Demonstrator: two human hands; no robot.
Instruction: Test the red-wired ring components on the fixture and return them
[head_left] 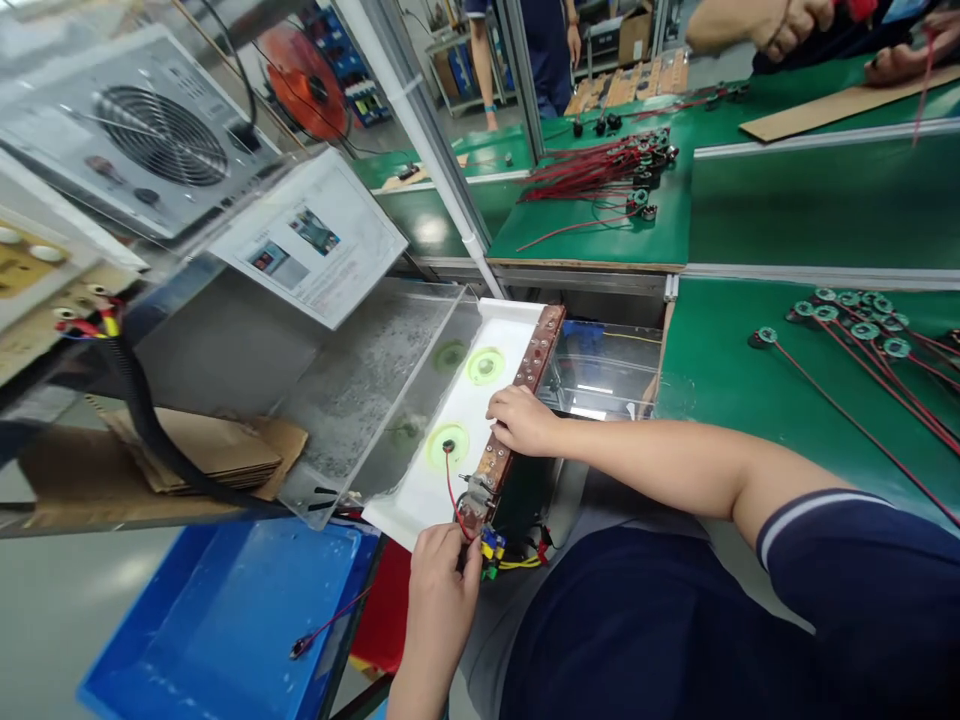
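Note:
A white plate with two yellow-green rings lies in front of me, with a brown strip of metal studs along its near side. On the lower ring sits a small dark round part; a red wire runs from it to my left hand. Thumb and fingertips of that hand pinch the wire near a metal clip at the strip's end. My right hand rests on the strip, fingers curled over its edge beside the upper ring. What those fingers hold, if anything, is hidden.
A clear plastic cover stands behind the plate. A blue bin at lower left holds one wired part. Wired round parts lie on the green bench at right; red-wired bundles lie farther back. A co-worker's hands show at top right.

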